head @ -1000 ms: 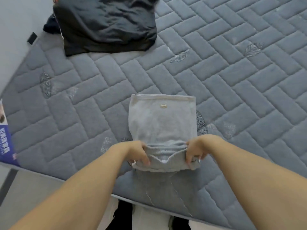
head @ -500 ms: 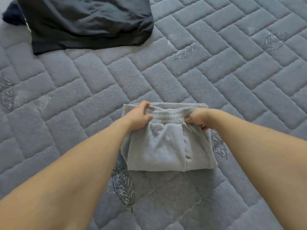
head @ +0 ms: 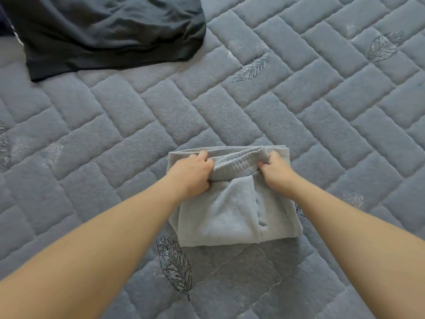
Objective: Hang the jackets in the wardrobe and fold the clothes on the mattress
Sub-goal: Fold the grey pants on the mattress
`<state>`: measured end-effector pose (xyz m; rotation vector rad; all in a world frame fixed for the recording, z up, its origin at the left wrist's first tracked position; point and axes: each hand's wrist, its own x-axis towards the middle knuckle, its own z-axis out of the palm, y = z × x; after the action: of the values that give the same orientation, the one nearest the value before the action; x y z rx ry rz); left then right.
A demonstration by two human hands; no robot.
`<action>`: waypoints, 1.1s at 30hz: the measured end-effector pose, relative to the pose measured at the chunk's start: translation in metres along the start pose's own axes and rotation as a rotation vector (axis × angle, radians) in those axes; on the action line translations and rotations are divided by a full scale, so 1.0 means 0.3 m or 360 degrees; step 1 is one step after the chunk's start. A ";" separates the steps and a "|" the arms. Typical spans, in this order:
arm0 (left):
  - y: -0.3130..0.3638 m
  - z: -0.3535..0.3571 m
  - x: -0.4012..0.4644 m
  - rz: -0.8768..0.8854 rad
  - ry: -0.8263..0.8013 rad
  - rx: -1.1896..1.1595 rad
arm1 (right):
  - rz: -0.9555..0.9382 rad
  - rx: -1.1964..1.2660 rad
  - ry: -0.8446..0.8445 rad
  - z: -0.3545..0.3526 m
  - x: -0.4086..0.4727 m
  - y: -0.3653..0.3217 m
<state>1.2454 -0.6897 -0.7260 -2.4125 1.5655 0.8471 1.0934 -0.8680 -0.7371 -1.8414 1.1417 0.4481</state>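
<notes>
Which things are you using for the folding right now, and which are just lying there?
In use now:
- folded light grey fleece garment with a ribbed waistband
- left hand and right hand, both gripping its waistband edge
- quilted grey mattress with stitched leaves, underneath it

Just lying there:
- crumpled black shiny garment at the far left, apart from the grey one; probably waiting its turn

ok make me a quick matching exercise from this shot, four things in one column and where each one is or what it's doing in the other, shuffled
Things:
1. grey garment
2. black garment
3. left hand
4. right hand

Places or states:
A. spread out at the far left of the mattress
B. grips the ribbed band at its right end
C. folded, lying in the middle near the person
D. grips the ribbed band at its left end

Pairs: 1-C, 2-A, 3-D, 4-B
</notes>
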 end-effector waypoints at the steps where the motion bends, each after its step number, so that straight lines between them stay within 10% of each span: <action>1: -0.008 -0.016 0.009 -0.0003 -0.0026 -0.0148 | 0.0020 0.0011 0.0046 0.001 0.006 0.008; 11: -0.065 0.011 0.074 -0.0479 0.0124 -0.0610 | 0.0362 -0.0069 0.0797 0.083 0.020 0.031; 15: -0.045 -0.039 0.114 -0.0420 -0.0058 -0.0599 | 0.0640 0.0368 0.0550 0.029 0.017 0.078; 22: -0.025 -0.134 0.119 -0.0265 -0.0412 -0.0808 | 0.0168 0.0935 0.0013 -0.028 -0.042 0.088; 33: 0.578 -0.606 -0.097 0.0260 -0.0317 -0.0372 | 0.0203 0.1383 0.0507 -0.511 -0.683 0.213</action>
<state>1.1534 -0.8183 -0.5288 -2.2799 1.6849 1.3256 0.9127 -0.8995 -0.5476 -1.0907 1.3795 -0.2709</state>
